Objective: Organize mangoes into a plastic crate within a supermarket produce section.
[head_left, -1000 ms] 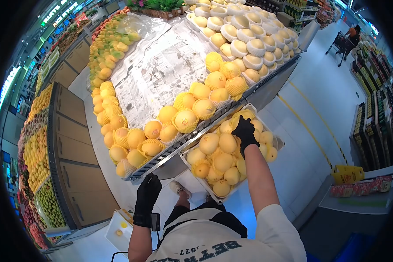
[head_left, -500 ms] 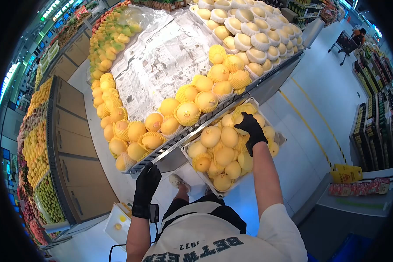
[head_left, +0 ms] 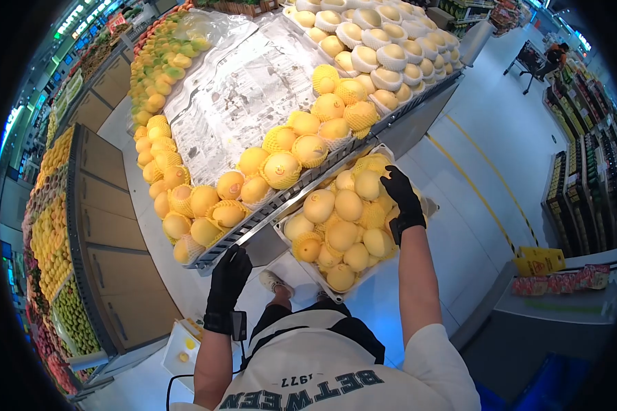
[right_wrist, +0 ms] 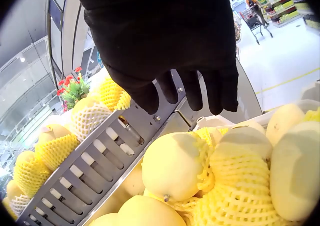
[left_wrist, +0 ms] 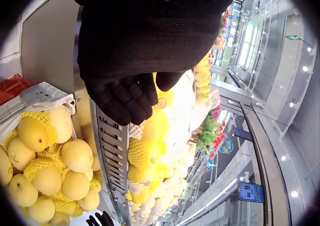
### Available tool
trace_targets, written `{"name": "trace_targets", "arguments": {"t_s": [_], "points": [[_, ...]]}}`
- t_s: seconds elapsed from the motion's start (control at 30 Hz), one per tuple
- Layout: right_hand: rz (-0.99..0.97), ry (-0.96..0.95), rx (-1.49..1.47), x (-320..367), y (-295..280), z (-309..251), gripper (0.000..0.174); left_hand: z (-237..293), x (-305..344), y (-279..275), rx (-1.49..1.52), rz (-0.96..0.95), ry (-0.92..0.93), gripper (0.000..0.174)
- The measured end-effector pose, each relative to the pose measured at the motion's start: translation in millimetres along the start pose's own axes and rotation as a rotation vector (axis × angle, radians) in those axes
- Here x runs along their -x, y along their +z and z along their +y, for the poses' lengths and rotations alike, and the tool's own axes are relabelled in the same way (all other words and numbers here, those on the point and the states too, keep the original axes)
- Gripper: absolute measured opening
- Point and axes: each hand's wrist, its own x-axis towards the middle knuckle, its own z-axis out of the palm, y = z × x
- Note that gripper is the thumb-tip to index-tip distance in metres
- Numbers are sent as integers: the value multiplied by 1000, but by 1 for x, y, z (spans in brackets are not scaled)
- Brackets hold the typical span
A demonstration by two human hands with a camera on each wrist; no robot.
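Note:
My black-gloved right hand [head_left: 406,200] hovers above the far right of a crate [head_left: 337,298] heaped with yellow melons [head_left: 343,235]. Its fingers point down, apart and holding nothing, in the right wrist view; just under them lie a smooth melon [right_wrist: 172,166] and one in a yellow foam net [right_wrist: 240,186]. My left hand [head_left: 230,279], also gloved, hangs near the front rail [left_wrist: 111,148] of the display stand with its fingers loosely bent and nothing in them. Net-wrapped melons [head_left: 281,170] line the stand's front edge.
White paper [head_left: 233,103] covers the stand's middle, with white-netted fruit [head_left: 391,55] behind on the right. A yellow floor sign [head_left: 538,262] stands at right. A person with a cart [head_left: 528,60] is in the far aisle. Behind my left arm is a white box [head_left: 182,353].
My right hand has lifted off the melons and drawn toward the crate's right side, its fingers now lower and looser. The left hand stays by the rail. The view has shifted slightly.

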Motion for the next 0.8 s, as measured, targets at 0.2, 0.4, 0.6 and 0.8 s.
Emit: {"name": "trace_targets", "arguments": {"t_s": [0.2, 0.4, 0.6, 0.8], "points": [[45, -32, -4, 21, -11, -2, 42, -10, -8, -7, 18, -6, -40, 23], [103, -65, -280, 52, -16, -6, 35, -14, -2, -8, 104, 39, -67, 26], [69, 24, -321, 97, -26, -28, 31, -11, 3, -11, 178, 18, -51, 26], [65, 41, -275, 139, -24, -28, 29, -9, 7, -1, 251, -43, -30, 20]]}}
